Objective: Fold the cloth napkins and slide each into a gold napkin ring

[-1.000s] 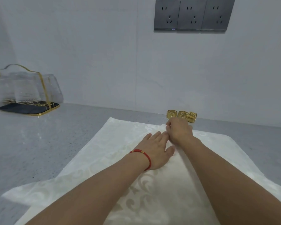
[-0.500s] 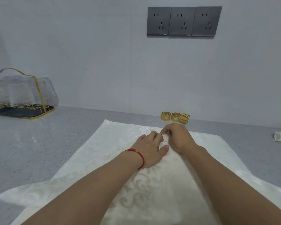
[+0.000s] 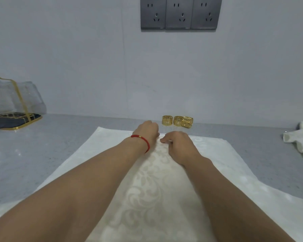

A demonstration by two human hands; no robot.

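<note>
From the head camera, both hands sit at the far edge of the white napkin (image 3: 157,189), close together near its middle. The left hand (image 3: 147,132) has its fingers curled down onto the far hem; whether it actually pinches the cloth cannot be told, since the fingertips are hidden behind the knuckles. A red bracelet (image 3: 142,139) circles that wrist. The right hand (image 3: 177,143) is curled too, fingertips pressed to the fabric just beside the left hand — it looks like a pinch on a small ridge of cloth, though the fold itself is too small to make out.

The napkin lies flat on the grey countertop (image 3: 51,145), its long axis running from the person away toward the wall, patterned side up. Three gold napkin rings (image 3: 177,121) stand in a row just past the far hem, touching one another, near the wall. Another white cloth (image 3: 299,138) lies bunched at the right edge — well apart. A gold-wire glass rack (image 3: 12,105) stands far left.
</note>
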